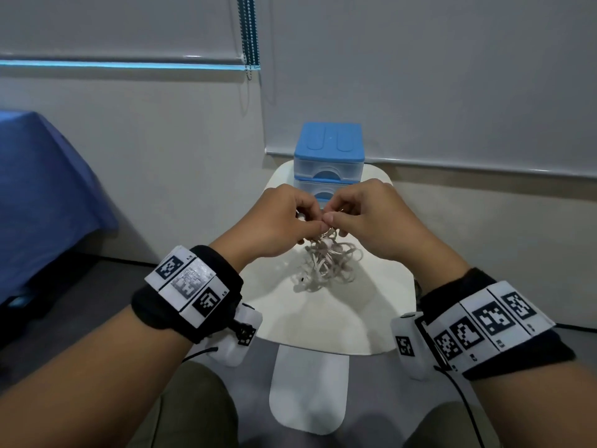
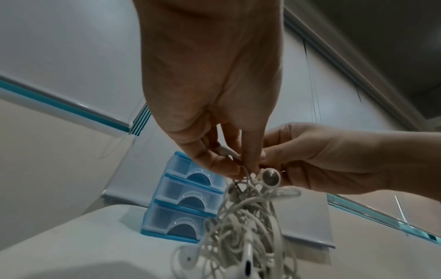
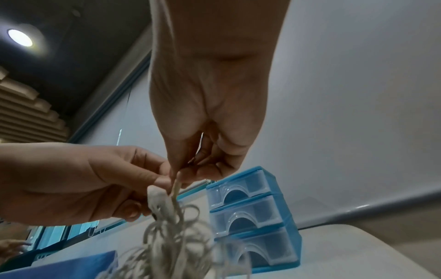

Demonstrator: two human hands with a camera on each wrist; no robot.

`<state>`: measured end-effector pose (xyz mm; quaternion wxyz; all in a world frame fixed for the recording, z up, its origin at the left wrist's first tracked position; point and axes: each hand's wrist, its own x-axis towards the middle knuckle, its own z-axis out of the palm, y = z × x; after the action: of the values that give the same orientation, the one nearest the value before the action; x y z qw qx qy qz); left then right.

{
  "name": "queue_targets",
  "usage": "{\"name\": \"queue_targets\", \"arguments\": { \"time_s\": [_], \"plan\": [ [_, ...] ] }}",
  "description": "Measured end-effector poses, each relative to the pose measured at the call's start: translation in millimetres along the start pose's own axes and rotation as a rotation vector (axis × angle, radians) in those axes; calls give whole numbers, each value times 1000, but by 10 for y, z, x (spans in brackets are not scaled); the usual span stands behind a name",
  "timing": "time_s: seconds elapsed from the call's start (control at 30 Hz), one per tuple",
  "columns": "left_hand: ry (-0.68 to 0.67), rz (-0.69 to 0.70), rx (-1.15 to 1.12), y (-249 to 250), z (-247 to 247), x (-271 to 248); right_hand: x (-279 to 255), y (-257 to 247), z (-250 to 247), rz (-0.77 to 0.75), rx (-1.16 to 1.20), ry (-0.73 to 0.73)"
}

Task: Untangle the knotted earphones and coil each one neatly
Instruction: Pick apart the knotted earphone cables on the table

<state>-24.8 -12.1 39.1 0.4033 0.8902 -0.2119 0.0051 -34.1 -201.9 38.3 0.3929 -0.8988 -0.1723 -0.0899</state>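
A tangled bundle of white earphones (image 1: 326, 263) hangs above a small white table (image 1: 381, 305), its lower loops near or on the tabletop. My left hand (image 1: 284, 221) and right hand (image 1: 365, 218) meet at the top of the tangle, both pinching cords there with thumb and fingertips. The left wrist view shows the earphone tangle (image 2: 245, 222) with one earbud (image 2: 270, 177) facing the camera just under the pinching fingers. From the right wrist, the blurred earphone tangle (image 3: 171, 236) dangles below my right thumb and fingers, and my left hand (image 3: 100, 181) grips it from the left.
A blue three-drawer plastic organizer (image 1: 329, 156) stands at the far edge of the table, just behind my hands. A blue-covered surface (image 1: 42, 189) lies to the left. Window blinds and a bead chain (image 1: 248, 37) hang on the wall behind.
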Motion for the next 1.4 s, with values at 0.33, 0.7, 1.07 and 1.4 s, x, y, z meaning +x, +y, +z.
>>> {"name": "queue_targets", "arguments": {
  "time_s": [0.33, 0.7, 1.07, 1.4],
  "plan": [
    [-57, -95, -87, -197, -16, 5, -47, 218, -140, 130, 116, -46],
    [-65, 24, -40, -10, 273, 122, -1, 173, -283, 154, 356, -36],
    [-91, -39, -256, -45, 330, 167, -13, 197, -282, 213, 426, -40],
    [112, -62, -338, -98, 374, 227, 78, 58, -169, 267, 607, 4]
  ]
}}
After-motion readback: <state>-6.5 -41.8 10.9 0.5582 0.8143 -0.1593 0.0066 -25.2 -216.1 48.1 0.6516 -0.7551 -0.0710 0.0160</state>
